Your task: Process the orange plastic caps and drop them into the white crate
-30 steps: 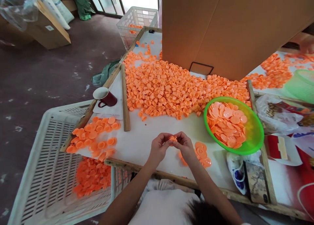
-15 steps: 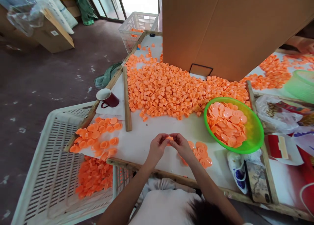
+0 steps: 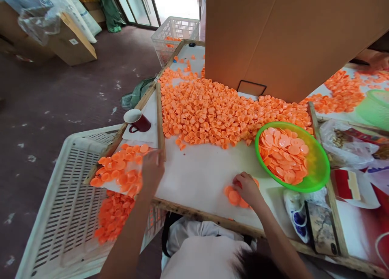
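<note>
My left hand [image 3: 152, 167] is over the wooden divider strip at the left, beside a loose group of orange plastic caps [image 3: 117, 165]. Motion smears its fingers, and I cannot make out anything in them. On the white tabletop, my right hand [image 3: 248, 188] reaches down onto a small cluster of flat orange plastic discs [image 3: 234, 198]. Its fingers curl around a disc at the cluster's far edge, and the hand covers part of the cluster. A large heap of orange cup-shaped caps [image 3: 206, 112] spreads across the back of the table.
A green bowl [image 3: 319, 169] of orange discs stands at the right, near a phone [image 3: 322, 228]. A maroon mug [image 3: 141, 123] sits on the left. A large cardboard box [image 3: 273, 39] rises behind the heap. White crates [image 3: 57, 198] stand beside the table.
My hands were together around a small orange piece at the middle. They have parted: the left swung left to the loose caps, the right moved right and down onto the discs.
</note>
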Demonstrator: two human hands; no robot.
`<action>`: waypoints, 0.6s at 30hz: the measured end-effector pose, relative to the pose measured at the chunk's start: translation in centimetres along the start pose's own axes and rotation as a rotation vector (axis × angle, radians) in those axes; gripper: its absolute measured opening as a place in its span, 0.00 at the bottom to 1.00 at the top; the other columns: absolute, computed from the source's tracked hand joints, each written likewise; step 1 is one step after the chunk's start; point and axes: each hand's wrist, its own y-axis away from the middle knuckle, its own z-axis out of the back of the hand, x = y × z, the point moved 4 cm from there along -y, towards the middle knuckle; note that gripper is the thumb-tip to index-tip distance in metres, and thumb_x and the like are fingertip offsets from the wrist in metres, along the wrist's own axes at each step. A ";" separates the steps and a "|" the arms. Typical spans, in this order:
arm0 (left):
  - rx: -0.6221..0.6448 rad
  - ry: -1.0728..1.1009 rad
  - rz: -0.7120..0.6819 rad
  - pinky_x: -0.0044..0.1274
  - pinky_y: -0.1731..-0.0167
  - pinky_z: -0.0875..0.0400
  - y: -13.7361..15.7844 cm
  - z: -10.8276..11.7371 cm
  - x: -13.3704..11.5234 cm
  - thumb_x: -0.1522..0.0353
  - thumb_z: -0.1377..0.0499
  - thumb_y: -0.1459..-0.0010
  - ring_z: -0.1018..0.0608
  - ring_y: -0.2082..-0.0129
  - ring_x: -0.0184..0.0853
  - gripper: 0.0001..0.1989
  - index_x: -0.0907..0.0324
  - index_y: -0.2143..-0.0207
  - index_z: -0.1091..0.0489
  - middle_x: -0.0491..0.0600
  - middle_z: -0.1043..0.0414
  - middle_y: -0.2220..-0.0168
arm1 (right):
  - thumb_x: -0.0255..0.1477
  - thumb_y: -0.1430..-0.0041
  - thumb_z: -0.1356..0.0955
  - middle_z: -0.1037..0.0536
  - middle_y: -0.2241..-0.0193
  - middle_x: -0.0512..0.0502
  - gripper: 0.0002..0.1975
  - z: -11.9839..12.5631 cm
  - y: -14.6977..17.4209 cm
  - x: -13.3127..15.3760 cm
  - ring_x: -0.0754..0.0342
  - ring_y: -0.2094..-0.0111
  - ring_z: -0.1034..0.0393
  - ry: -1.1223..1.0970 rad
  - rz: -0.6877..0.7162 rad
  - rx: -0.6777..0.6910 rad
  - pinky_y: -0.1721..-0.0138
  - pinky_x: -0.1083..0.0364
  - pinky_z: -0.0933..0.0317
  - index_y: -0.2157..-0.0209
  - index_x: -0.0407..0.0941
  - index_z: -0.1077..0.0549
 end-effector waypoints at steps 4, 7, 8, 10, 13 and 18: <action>0.167 0.031 -0.127 0.34 0.52 0.35 -0.9 -6.6 -4.4 0.72 0.49 0.44 0.30 0.54 0.43 0.14 0.58 0.56 0.32 0.55 0.31 0.57 | 0.23 0.51 0.34 0.30 0.67 0.45 0.06 0.1 -0.1 -0.4 0.50 0.63 0.35 -0.011 -0.027 -0.059 0.59 0.53 0.41 0.69 0.45 0.28; 0.189 0.005 -0.102 0.36 0.52 0.35 -2.2 -10.1 -3.9 0.72 0.47 0.45 0.31 0.53 0.45 0.15 0.61 0.54 0.32 0.57 0.33 0.54 | 0.24 0.51 0.33 0.30 0.62 0.42 0.11 0.7 0.2 -0.9 0.47 0.59 0.35 -0.007 -0.034 -0.143 0.56 0.51 0.41 0.63 0.45 0.28; 0.182 0.009 -0.078 0.36 0.52 0.35 -2.6 -10.8 -3.4 0.72 0.46 0.46 0.31 0.53 0.46 0.15 0.61 0.55 0.32 0.57 0.32 0.54 | 0.24 0.52 0.33 0.30 0.61 0.42 0.13 0.8 0.2 -1.1 0.47 0.58 0.36 -0.006 -0.034 -0.153 0.56 0.50 0.41 0.61 0.45 0.28; 0.169 0.039 -0.029 0.36 0.53 0.35 -3.4 -11.2 -2.2 0.71 0.45 0.46 0.30 0.54 0.45 0.14 0.61 0.56 0.31 0.56 0.31 0.55 | 0.22 0.52 0.33 0.31 0.61 0.43 0.13 0.8 0.3 -1.3 0.47 0.58 0.36 -0.016 -0.037 -0.148 0.55 0.51 0.41 0.61 0.46 0.29; 0.138 0.160 0.070 0.32 0.58 0.31 -3.5 -10.1 -1.7 0.68 0.45 0.45 0.26 0.61 0.40 0.13 0.61 0.57 0.31 0.55 0.29 0.58 | 0.22 0.54 0.33 0.30 0.64 0.44 0.11 1.1 0.2 -1.3 0.49 0.60 0.35 -0.051 -0.069 -0.119 0.58 0.52 0.40 0.66 0.45 0.30; 0.103 0.763 0.390 0.25 0.67 0.28 -0.3 -7.2 -5.1 0.58 0.43 0.47 0.24 0.71 0.33 0.14 0.60 0.67 0.30 0.47 0.28 0.72 | 0.23 0.53 0.34 0.32 0.72 0.49 0.06 2.1 0.2 -1.5 0.54 0.71 0.36 -0.174 -0.133 0.014 0.68 0.55 0.42 0.70 0.45 0.30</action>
